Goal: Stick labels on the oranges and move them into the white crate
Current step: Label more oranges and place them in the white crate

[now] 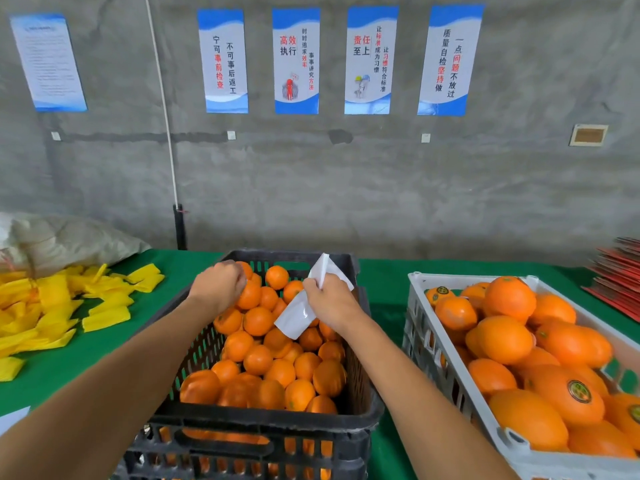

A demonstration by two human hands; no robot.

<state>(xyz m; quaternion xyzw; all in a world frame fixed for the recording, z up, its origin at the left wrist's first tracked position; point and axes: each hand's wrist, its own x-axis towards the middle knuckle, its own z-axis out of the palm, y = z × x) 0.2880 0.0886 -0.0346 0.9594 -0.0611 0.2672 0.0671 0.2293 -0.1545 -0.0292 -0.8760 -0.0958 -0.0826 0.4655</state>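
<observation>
A black crate (263,424) in front of me is full of unlabelled oranges (258,358). To its right stands the white crate (446,372), holding several oranges (505,339), some with round dark labels (579,391). My right hand (330,301) is over the black crate's far half, closed on a white label backing strip (299,313) that hangs down and also sticks up above the fist. My left hand (218,284) hovers over the far left oranges with its fingers curled together; whether it pinches a label is hidden.
The green table (104,351) carries a heap of yellow foam sleeves (52,306) at the left and a grey sack (65,237) behind them. Red flat cartons (620,275) are stacked at the far right. A concrete wall with posters rises behind.
</observation>
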